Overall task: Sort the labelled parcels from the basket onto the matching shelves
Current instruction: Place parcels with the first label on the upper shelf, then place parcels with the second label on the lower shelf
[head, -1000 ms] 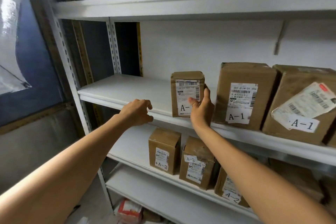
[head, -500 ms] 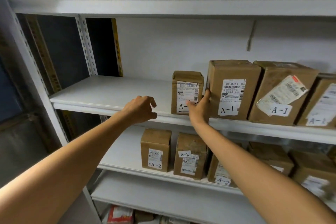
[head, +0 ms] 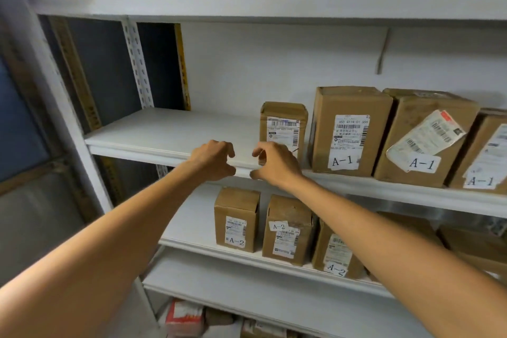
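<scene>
A small brown parcel (head: 284,123) with a white shipping label stands upright on the middle shelf (head: 164,134), left of three larger brown parcels marked A-1 (head: 349,129). My right hand (head: 277,164) hovers just in front of the small parcel's lower part, with its fingers loosely curled and holding nothing. It hides the parcel's lower label. My left hand (head: 212,159) hangs beside it at the shelf's front edge, loosely curled and empty. The basket is out of view.
Parcels marked A-2 (head: 237,219) stand in a row on the shelf below (head: 192,228). A red and white package (head: 183,315) lies lower down. A white shelf (head: 247,0) runs overhead. The middle shelf's left half is bare, bounded by perforated uprights (head: 137,63).
My right hand has let go of the small parcel and drawn back toward me and to the left. The parcel stays upright on the shelf. The view has shifted right.
</scene>
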